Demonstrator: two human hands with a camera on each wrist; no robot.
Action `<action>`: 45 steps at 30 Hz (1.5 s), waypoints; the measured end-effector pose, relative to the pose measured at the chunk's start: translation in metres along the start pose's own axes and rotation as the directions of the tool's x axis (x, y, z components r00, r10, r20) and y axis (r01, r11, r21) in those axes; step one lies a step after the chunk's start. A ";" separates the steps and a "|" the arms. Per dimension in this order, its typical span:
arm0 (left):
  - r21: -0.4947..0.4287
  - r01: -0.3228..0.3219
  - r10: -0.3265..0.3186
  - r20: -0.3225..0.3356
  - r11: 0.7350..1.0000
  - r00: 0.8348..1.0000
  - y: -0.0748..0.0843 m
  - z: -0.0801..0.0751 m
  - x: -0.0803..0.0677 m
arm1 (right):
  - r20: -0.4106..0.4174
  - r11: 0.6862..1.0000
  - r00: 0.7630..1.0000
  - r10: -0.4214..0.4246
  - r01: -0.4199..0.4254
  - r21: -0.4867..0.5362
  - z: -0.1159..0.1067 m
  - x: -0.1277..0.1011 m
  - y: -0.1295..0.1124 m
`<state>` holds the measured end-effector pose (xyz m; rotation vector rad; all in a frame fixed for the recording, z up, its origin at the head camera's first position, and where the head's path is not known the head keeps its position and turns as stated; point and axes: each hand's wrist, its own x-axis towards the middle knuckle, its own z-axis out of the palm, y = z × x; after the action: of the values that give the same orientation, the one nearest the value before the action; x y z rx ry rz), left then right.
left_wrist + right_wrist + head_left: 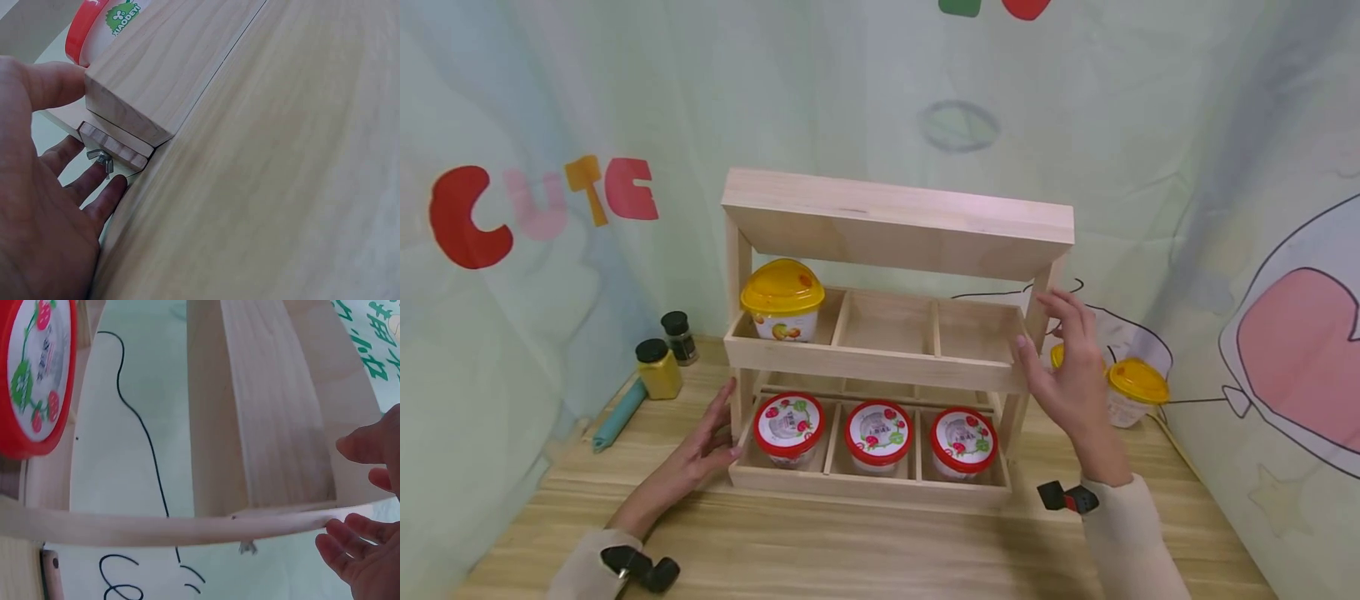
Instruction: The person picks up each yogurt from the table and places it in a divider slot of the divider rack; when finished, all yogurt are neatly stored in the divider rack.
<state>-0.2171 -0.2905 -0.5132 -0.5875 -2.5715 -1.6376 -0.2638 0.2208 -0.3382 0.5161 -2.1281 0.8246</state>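
Observation:
A two-tier wooden rack [868, 362] stands on the table between both hands. My left hand [696, 454] is at its lower left corner; in the left wrist view, the thumb [59, 84] touches the lower tray's front corner and the fingers extend along the side by a wing nut [101, 159]. My right hand [1071, 375] is beside the upper tray's right end, thumb at the tray edge, fingers extended past the upright. Three red-lidded cups [878, 433] sit in the lower compartments. One yellow-lidded cup [784, 300] fills the upper left compartment.
Two more yellow-lidded cups, the nearer one [1137, 392] in fuller view, stand right of the rack, behind my right hand. At left are a yellow jar [658, 371], a dark-capped small jar [680, 337] and a teal rod [620, 415]. A printed curtain [850, 92] hangs behind.

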 end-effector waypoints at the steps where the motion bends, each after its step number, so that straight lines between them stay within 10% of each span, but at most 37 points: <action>1: -0.002 0.002 -0.002 0.001 1.000 1.000 0.000 0.000 0.000 | -0.017 1.000 1.000 0.007 -0.007 -0.006 0.000 0.000 0.002; 15: 0.002 0.009 -0.009 -0.003 1.000 1.000 0.001 0.000 0.001 | -0.084 0.969 0.966 0.244 -0.245 0.000 -0.003 -0.015 0.045; 45: -0.015 0.000 0.000 -0.005 1.000 1.000 0.001 0.000 0.001 | 0.049 0.900 0.907 0.418 -0.406 -0.161 0.011 -0.046 0.117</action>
<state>-0.2178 -0.2900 -0.5121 -0.5829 -2.5582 -1.6573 -0.3109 0.3003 -0.4245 0.0140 -2.3943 0.8746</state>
